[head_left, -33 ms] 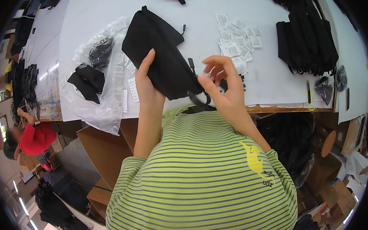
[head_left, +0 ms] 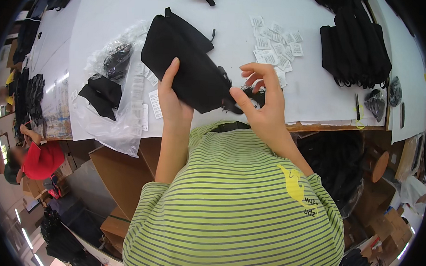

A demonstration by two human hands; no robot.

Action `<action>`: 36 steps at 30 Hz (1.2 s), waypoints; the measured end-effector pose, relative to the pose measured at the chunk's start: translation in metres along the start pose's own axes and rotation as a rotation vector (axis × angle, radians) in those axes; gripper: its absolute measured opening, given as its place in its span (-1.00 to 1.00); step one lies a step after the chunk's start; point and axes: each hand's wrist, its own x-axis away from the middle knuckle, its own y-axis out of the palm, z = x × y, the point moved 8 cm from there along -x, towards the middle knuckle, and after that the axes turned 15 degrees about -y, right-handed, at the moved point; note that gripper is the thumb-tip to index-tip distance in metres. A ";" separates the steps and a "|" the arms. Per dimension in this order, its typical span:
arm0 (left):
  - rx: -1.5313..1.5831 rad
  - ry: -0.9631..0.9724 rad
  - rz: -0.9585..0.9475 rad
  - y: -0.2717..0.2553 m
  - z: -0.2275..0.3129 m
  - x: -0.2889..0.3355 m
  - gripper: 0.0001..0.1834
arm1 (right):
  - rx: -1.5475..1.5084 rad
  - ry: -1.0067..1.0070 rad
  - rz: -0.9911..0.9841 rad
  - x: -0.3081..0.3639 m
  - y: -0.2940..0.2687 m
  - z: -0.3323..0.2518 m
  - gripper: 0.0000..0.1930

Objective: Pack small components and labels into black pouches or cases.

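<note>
A black fabric pouch (head_left: pixel 180 59) with a small tab at its far end slants across my left hand (head_left: pixel 174 99), whose thumb presses on its upper side. My right hand (head_left: pixel 263 99) is at the pouch's near right end, thumb and curled fingers apart. Its thumb tip comes close to the pouch's edge; whether they touch, I cannot tell. Small black stringy pieces (head_left: pixel 254 93) show between the right thumb and fingers, seemingly on the table beneath. Another black piece with a zip pull (head_left: pixel 213 34) pokes out behind the pouch.
White labels (head_left: pixel 277 47) lie scattered on the white table (head_left: pixel 233 18). A clear plastic bag (head_left: pixel 126 128) with black pouches is at left. Stacked black pouches (head_left: pixel 354 51), scissors (head_left: pixel 357 106) and a small bagged bundle (head_left: pixel 376 103) sit at right. A person in red (head_left: pixel 43 160) is far left.
The loop and zip pull at the pouch's near end have dropped and lie closer against it. My right hand has shifted slightly, its fingers a little wider apart; the left hand has barely moved.
</note>
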 end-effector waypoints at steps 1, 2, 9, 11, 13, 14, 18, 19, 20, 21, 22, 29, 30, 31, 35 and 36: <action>-0.011 0.067 0.080 0.001 0.001 0.005 -0.67 | 0.355 -0.243 0.076 -0.003 -0.011 -0.018 -0.68; 0.030 0.056 0.043 0.001 -0.002 0.004 -0.61 | 0.416 -0.288 -0.040 0.000 -0.005 -0.015 -0.50; 0.066 -0.077 -0.083 0.010 -0.027 0.002 -0.56 | 0.602 -0.129 -0.147 0.004 -0.001 -0.001 -0.30; 0.083 -0.089 -0.113 0.007 -0.027 -0.001 -0.55 | 0.682 -0.206 -0.221 0.001 0.006 -0.008 -0.33; 0.098 -0.110 -0.146 0.009 -0.028 -0.002 -0.53 | 0.766 -0.277 -0.291 0.002 0.011 -0.009 -0.35; 0.096 -0.180 -0.156 0.010 -0.033 -0.001 -0.52 | 0.680 -0.269 -0.276 0.003 0.010 -0.001 -0.41; -0.192 -0.127 -0.054 -0.005 -0.021 -0.001 -0.46 | 0.363 -0.185 -0.159 -0.005 -0.011 0.009 -0.55; -0.192 -0.125 -0.054 -0.004 -0.019 0.001 -0.46 | 0.227 -0.124 -0.133 -0.005 -0.018 0.016 -0.56; -0.415 0.119 0.019 0.000 0.001 0.010 -0.44 | 0.135 -0.102 -0.135 -0.004 -0.021 0.022 -0.62; -0.635 0.357 0.087 0.011 0.016 0.021 -0.40 | 0.141 -0.098 -0.130 0.000 -0.025 0.025 -0.62; -0.584 0.388 -0.060 0.019 0.019 0.024 -0.35 | -0.104 0.128 -0.060 0.009 -0.029 0.045 -0.65; -1.247 0.604 0.043 0.006 0.026 0.030 -0.44 | -0.555 0.302 0.216 0.015 -0.036 0.057 -0.56; -1.023 0.460 -0.031 0.002 0.018 0.022 -0.57 | -0.389 0.184 0.131 0.013 -0.038 0.052 -0.55; -1.023 0.459 -0.037 0.001 0.017 0.022 -0.57 | -0.220 0.066 0.047 0.010 -0.038 0.044 -0.54; -0.927 0.465 -0.112 -0.008 0.009 0.018 -0.89 | 0.036 -0.067 0.075 0.007 -0.049 0.036 -0.79; -0.873 0.445 -0.091 -0.010 0.007 0.016 -0.91 | 0.001 -0.026 0.104 0.007 -0.050 0.040 -0.89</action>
